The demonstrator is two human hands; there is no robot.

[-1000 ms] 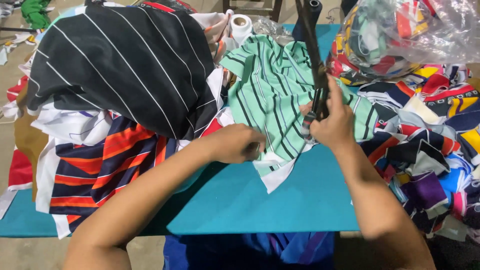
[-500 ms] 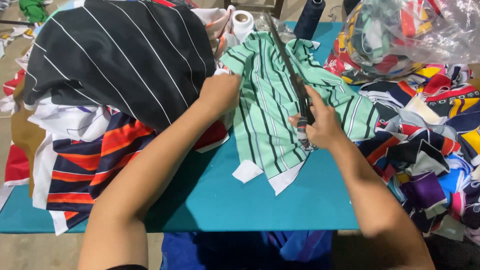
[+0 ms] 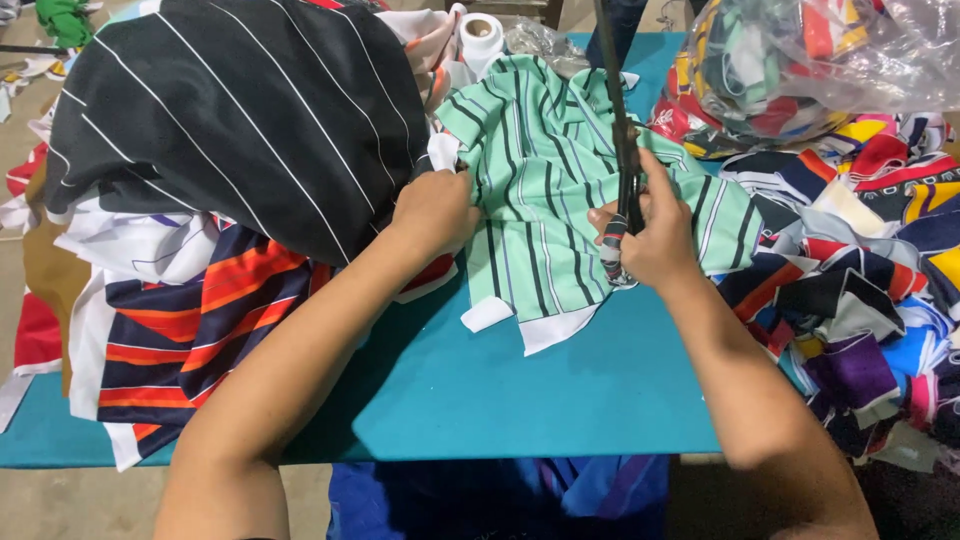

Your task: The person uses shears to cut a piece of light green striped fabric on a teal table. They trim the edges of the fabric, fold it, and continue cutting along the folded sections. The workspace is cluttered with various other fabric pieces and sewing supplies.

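Green striped garment spread on teal table | left hand pinching its left edge | right hand closed around long scissors | likely light, limp, slippery; best gripped near hem.

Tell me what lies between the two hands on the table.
In the head view, the green striped fabric spans the stretch between the left hand and the right hand, which holds the scissors over it.

Teal table bearing a black white-striped garment over navy-orange striped cloth, a white tape roll, a clear scrap-filled bag, and colourful offcuts at right.
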